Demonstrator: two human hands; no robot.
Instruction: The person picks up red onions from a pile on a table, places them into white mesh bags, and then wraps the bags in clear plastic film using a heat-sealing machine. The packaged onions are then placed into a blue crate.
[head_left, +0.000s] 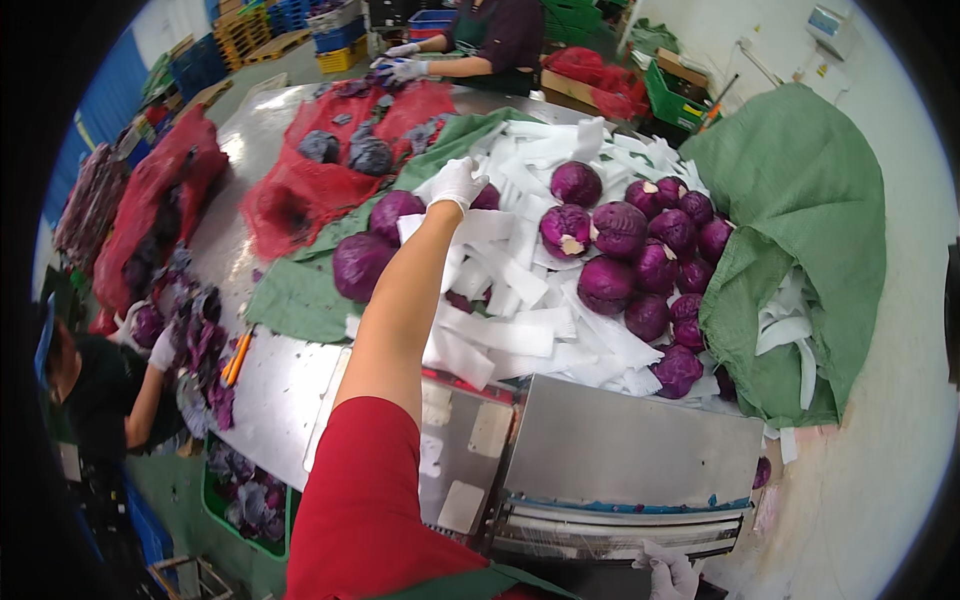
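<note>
My left hand (454, 184), in a white glove, reaches over the pile with its fingers curled. Beside it is a red cabbage (487, 197), partly hidden; whether the hand holds anything is unclear. White foam strips (517, 322) lie heaped below, with two larger red cabbages (364, 265) left of my forearm. Several trimmed red cabbages (619, 229) are grouped on the strips to the right. At the bottom edge, my gloved right hand (670, 574) is beside the front of a film-wrapping machine (637, 442), near its film roll (619, 531). Its grip is unclear.
A green woven sack (802, 172) stands at the right, spilling strips. Red mesh bags (292, 202) of cabbages lie on the metal table (270, 375), near an orange-handled knife (237, 360). Co-workers (112, 390) handle cabbages left and across. A green crate (281, 544) holds leaves.
</note>
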